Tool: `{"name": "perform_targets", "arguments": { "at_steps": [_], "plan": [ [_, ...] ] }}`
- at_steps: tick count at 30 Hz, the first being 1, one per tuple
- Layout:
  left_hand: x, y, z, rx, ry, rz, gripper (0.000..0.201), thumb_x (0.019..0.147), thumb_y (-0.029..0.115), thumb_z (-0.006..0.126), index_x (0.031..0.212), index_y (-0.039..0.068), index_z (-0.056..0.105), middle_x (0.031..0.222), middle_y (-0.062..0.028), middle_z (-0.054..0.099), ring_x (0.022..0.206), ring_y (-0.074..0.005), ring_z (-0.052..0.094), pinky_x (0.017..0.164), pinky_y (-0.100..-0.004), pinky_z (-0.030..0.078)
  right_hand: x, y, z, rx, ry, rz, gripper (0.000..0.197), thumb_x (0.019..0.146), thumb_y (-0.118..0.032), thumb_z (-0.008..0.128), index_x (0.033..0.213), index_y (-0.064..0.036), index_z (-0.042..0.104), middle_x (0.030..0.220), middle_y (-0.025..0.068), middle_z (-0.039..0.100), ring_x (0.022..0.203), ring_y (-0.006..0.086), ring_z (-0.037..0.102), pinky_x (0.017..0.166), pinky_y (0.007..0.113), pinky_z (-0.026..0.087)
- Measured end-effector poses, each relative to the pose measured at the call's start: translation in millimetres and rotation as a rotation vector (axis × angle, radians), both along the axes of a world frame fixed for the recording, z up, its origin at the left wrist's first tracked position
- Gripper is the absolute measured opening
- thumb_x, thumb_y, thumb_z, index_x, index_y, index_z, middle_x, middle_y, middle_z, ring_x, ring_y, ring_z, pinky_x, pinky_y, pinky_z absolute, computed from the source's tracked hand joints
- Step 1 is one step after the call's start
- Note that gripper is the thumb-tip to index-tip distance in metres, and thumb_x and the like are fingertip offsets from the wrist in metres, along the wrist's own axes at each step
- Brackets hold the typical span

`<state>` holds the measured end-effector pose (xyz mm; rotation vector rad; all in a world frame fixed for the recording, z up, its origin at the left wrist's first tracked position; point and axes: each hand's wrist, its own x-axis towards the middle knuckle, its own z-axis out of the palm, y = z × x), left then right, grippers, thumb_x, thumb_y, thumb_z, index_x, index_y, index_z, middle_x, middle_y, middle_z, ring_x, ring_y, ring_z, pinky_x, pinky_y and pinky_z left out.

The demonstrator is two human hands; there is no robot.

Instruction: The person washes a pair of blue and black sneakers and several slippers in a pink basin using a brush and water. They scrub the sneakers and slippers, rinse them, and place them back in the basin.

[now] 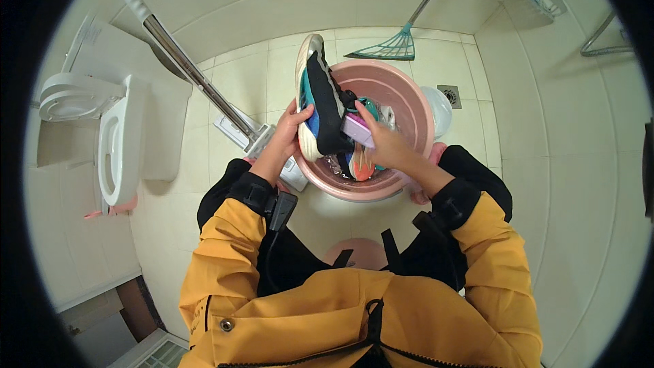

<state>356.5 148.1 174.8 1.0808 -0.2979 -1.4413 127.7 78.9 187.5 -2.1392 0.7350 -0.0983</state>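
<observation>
A sneaker [317, 99] is held sole-up over the pink basin [417, 105], gripped at its stiff midsole by the left hand [289, 126]; the right hand [385, 140] is closed on a lilac brush [357, 129]. Wet, it is judged slippery.

Both forearms, in yellow sleeves with black cuffs, reached forward from the lower edge. The left hand [291, 126] was curled closed in a grip, thumb up. The right hand [381, 140] was also closed, fingers bent inward, wrist angled left.
</observation>
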Motion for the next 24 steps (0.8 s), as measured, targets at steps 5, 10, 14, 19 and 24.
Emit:
{"name": "perform_targets", "arguments": {
  "at_steps": [5,10,14,19,24],
  "plan": [
    [23,0,2,-0.031,-0.113,0.063,0.046,0.079,0.010,0.058,0.120,0.002,0.038,0.105,-0.0103,0.054,0.090,-0.0205,0.057,0.081,-0.0327,0.046,-32,-24,-17,-0.121,0.315,-0.128,0.082,0.067,-0.014,0.059,0.134,-0.0069,0.013,0.098,0.0302,0.052,0.092,0.0382,0.053,0.079,0.043,0.042],
    [29,8,-1,-0.111,0.218,-0.040,0.039,0.083,0.021,0.052,0.115,-0.001,0.044,0.107,-0.0149,0.056,0.093,-0.0262,0.057,0.085,-0.0365,0.045,-18,-11,-28,0.145,0.300,-0.081,0.062,0.068,-0.018,0.062,0.123,-0.0034,0.037,0.100,0.0219,0.056,0.094,0.0314,0.055,0.081,0.035,0.042],
    [28,11,-5,-0.170,0.362,-0.091,0.039,0.084,0.022,0.051,0.114,-0.002,0.046,0.107,-0.0161,0.056,0.094,-0.0273,0.057,0.086,-0.0370,0.044,2,-14,3,0.085,-0.258,-0.219,0.026,0.079,-0.012,0.055,0.099,0.0043,0.057,0.101,0.0172,0.057,0.095,0.0186,0.056,0.078,0.024,0.043],
    [11,4,-3,-0.193,0.288,-0.134,0.039,0.086,0.024,0.046,0.117,0.000,0.044,0.112,-0.0160,0.053,0.100,-0.0283,0.053,0.091,-0.0378,0.040,37,3,20,0.621,-0.659,-0.196,0.024,0.079,-0.006,0.048,0.098,0.0057,0.055,0.093,0.0116,0.060,0.081,0.0152,0.057,0.071,0.028,0.044],
    [-14,-12,14,-0.221,0.051,-0.111,0.046,0.085,0.023,0.051,0.124,0.003,0.035,0.115,-0.0107,0.050,0.101,-0.0216,0.052,0.089,-0.0345,0.041,54,-9,8,0.952,-0.500,-0.304,0.037,0.069,0.003,0.043,0.105,0.0056,0.051,0.097,0.0105,0.058,0.087,0.0205,0.055,0.078,0.028,0.041]
  ]
}}
